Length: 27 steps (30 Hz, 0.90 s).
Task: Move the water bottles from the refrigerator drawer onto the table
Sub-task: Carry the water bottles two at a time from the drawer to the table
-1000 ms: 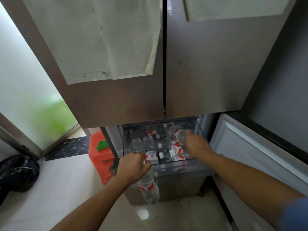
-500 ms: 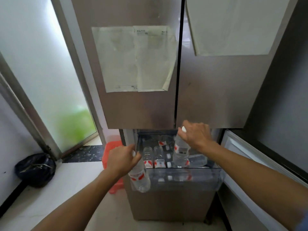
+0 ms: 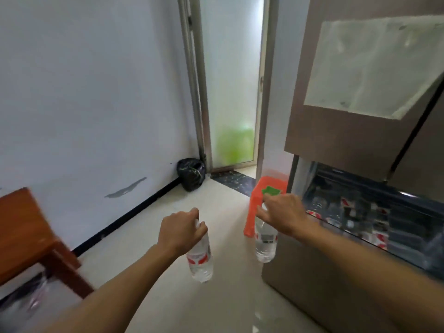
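- Your left hand (image 3: pixel 179 233) is gripping one water bottle (image 3: pixel 201 267); your right hand (image 3: pixel 284 216), the other bottle (image 3: pixel 265 248).
- An orange stool (image 3: pixel 253 207) is standing behind.
- Red labels (image 3: pixel 199 260) are looking blurry.

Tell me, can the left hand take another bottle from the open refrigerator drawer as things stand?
Probably not. The left hand is full, gripping a bottle by its neck, and the right hand, holding a second bottle, lies between it and the drawer.
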{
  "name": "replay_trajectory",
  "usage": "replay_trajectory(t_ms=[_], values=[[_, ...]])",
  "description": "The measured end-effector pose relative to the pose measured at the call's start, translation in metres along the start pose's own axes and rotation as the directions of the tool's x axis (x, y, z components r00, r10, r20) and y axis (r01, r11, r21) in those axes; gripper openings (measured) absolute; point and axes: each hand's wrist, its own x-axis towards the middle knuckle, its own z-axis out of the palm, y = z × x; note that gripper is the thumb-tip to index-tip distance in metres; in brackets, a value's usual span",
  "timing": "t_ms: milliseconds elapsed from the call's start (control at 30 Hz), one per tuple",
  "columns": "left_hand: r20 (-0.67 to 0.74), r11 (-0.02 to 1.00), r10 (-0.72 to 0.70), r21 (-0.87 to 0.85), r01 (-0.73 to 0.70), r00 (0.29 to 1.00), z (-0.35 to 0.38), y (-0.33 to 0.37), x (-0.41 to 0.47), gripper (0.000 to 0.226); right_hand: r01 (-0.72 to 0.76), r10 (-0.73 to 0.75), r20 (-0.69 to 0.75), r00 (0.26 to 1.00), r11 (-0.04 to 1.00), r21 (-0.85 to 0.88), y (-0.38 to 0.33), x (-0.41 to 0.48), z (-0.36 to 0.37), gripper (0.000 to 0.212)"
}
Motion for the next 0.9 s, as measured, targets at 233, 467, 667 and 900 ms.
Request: replay_trajectory(t_ms=[233,467,667,900], values=[[-0.002,0.957,-0.281,0.075,0.281,0.960,-0.036,-0.166,-0.098,0.035,0.301,-0.301,0.007,0.954,0.953,0.039,-0.189,0.051,-0.005,0.038],[-0.092,0.875,-0.466,0.100,0.474,0.880,-0.090,-0.336,-0.185,0.026,0.448,-0.447,-0.038,0.894,0.882,0.147,-0.410,0.100,0.001,0.036],[-0.093,0.776,-0.600,0.171,0.607,0.794,-0.123,-0.461,-0.248,0.025,0.582,-0.583,-0.051,0.811,0.793,0.181,-0.568,0.131,-0.002,0.041],[-0.099,0.595,-0.778,0.200,0.779,0.620,-0.120,-0.585,-0.293,0.025,0.718,-0.728,-0.057,0.683,0.656,0.235,-0.722,0.186,0.020,0.032]])
